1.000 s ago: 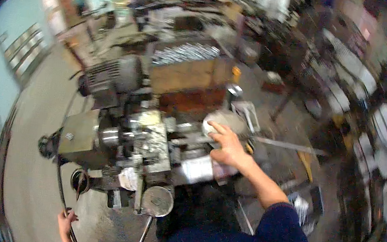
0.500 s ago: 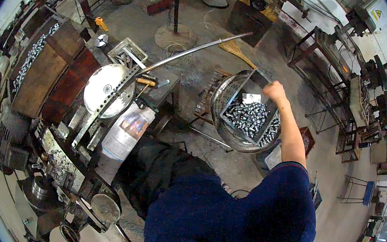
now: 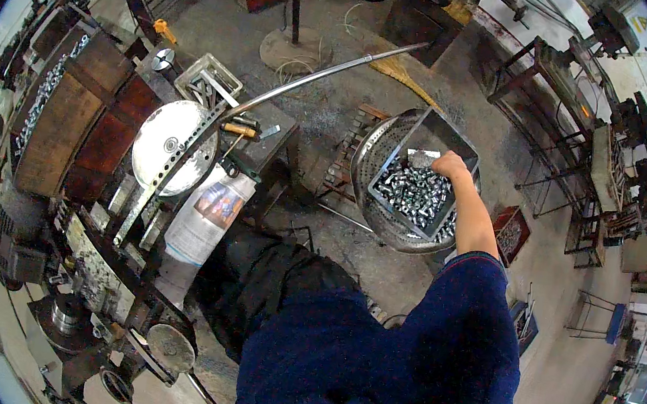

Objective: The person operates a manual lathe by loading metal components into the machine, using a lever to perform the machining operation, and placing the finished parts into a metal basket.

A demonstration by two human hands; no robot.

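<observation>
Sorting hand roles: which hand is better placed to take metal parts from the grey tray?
Right, most likely: the right hand is at the grey tray, close to the metal parts. The left hand is out of view, so its reach can't be judged.

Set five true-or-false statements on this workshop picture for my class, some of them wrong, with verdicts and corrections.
1. The right hand is at the open grey box. True.
2. The left hand is holding the yellow broom. False: the left hand is out of view, and the broom lies beyond the box.
3. The printed sheet is left of the box in the picture. True.
4. The round perforated basin sits on top of the box. False: the basin is beneath it.
5. The box holds many small, shiny parts. True.
</observation>
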